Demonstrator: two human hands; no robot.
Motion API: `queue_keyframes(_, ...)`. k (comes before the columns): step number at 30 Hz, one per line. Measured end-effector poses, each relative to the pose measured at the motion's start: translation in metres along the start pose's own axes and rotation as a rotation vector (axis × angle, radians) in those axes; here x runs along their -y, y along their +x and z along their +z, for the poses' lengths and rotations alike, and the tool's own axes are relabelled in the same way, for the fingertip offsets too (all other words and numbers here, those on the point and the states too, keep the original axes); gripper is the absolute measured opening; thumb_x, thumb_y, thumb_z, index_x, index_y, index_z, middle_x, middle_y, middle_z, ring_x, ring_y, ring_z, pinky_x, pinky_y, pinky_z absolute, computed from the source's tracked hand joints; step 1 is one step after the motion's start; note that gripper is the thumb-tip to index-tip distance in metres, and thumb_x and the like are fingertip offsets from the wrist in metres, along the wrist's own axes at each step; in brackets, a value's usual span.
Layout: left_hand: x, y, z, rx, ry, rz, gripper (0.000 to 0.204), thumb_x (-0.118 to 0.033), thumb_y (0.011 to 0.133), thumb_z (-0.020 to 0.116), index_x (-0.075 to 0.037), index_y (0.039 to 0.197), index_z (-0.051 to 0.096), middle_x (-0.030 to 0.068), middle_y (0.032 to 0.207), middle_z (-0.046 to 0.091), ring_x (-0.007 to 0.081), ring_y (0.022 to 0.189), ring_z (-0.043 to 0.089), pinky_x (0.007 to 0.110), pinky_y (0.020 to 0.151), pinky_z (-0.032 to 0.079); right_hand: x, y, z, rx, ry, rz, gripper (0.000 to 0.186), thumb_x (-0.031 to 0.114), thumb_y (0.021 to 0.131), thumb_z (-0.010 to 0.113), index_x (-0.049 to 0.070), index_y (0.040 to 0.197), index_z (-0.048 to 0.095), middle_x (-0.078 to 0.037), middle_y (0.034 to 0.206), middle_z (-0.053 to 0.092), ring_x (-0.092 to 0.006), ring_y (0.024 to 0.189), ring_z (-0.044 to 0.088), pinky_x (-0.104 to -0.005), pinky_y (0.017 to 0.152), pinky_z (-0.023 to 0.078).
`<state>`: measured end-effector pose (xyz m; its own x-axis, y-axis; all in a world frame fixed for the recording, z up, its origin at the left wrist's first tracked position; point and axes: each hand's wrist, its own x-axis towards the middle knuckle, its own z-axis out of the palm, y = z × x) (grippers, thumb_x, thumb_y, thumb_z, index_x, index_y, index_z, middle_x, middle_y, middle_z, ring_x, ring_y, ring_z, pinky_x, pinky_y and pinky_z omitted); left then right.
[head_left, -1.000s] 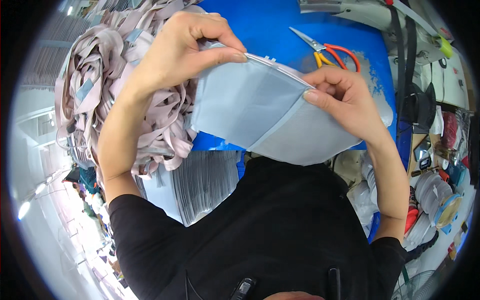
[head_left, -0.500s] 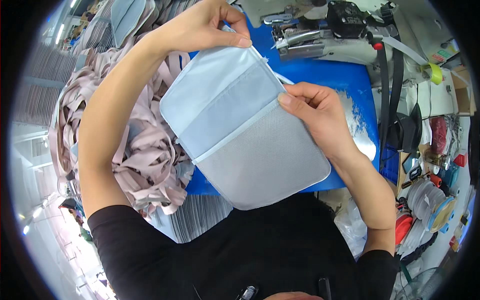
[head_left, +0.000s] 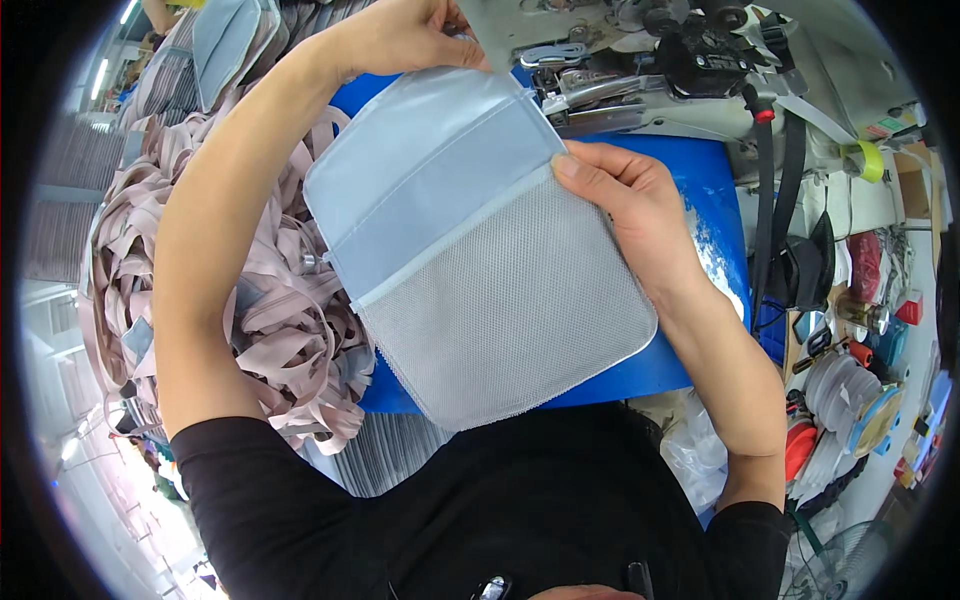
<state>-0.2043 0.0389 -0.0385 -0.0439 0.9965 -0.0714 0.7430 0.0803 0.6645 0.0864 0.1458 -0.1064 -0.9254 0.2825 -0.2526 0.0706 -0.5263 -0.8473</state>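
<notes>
A flat pale blue-grey fabric panel (head_left: 420, 160) with rounded corners hangs tilted between my hands. Its lower part is a grey mesh pocket (head_left: 510, 300), edged along the top with a light binding strip. My left hand (head_left: 425, 38) is at the panel's far edge, its thumb along the fabric; the sewing machine head partly covers its fingers. With thumb on top and fingers bent beneath, my right hand (head_left: 625, 190) pinches the right edge near the end of the binding strip. A few short thread ends stick out along the panel's sides.
An industrial sewing machine (head_left: 700, 60) stands at the far right over a blue worktop (head_left: 715, 200) with worn paint. To the left lies a heap of pinkish fabric strips (head_left: 285, 310). Stacked grey panels (head_left: 385, 455) sit near my body. Thread spools and tools crowd the right side.
The panel has shifted slightly left and its far edge has moved closer to the sewing machine. My left hand has moved farther away, partly behind the machine head. My right hand keeps its pinch.
</notes>
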Motion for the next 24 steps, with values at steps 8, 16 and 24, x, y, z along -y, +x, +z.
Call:
queue_keyframes(8, 0.008, 0.007, -0.003, -0.001, 0.057, -0.005, 0.046, -0.015, 0.091, 0.074, -0.006, 0.135, 0.066, 0.0159, 0.135, 0.066, 0.0265, 0.122, 0.061, 0.039, 0.107, 0.047, -0.001, 0.006, -0.001, -0.02, 0.003, -0.021, 0.032, 0.016, 0.094, 0.075, -0.004, 0.118, 0.075, -0.011, 0.1, 0.077, -0.0129, 0.085, 0.071, -0.0259, 0.078, 0.056)
queue_keyframes(16, 0.017, 0.027, -0.014, 0.009, 0.109, -0.015, 0.045, -0.017, 0.091, 0.072, -0.006, 0.135, 0.066, 0.0175, 0.135, 0.066, 0.0297, 0.123, 0.061, 0.041, 0.107, 0.048, 0.001, 0.015, 0.005, -0.115, 0.056, -0.085, 0.031, 0.018, 0.094, 0.075, -0.004, 0.115, 0.075, -0.009, 0.098, 0.076, -0.0117, 0.084, 0.069, -0.0256, 0.076, 0.054)
queue_keyframes(24, 0.033, 0.035, -0.013, -0.048, 0.208, 0.022, 0.045, -0.019, 0.091, 0.069, -0.006, 0.135, 0.066, 0.0191, 0.135, 0.065, 0.0328, 0.124, 0.061, 0.044, 0.107, 0.048, -0.006, 0.013, 0.011, -0.158, 0.082, -0.079, 0.03, 0.019, 0.094, 0.076, -0.004, 0.112, 0.075, -0.007, 0.098, 0.076, -0.0106, 0.084, 0.068, -0.0245, 0.077, 0.052)
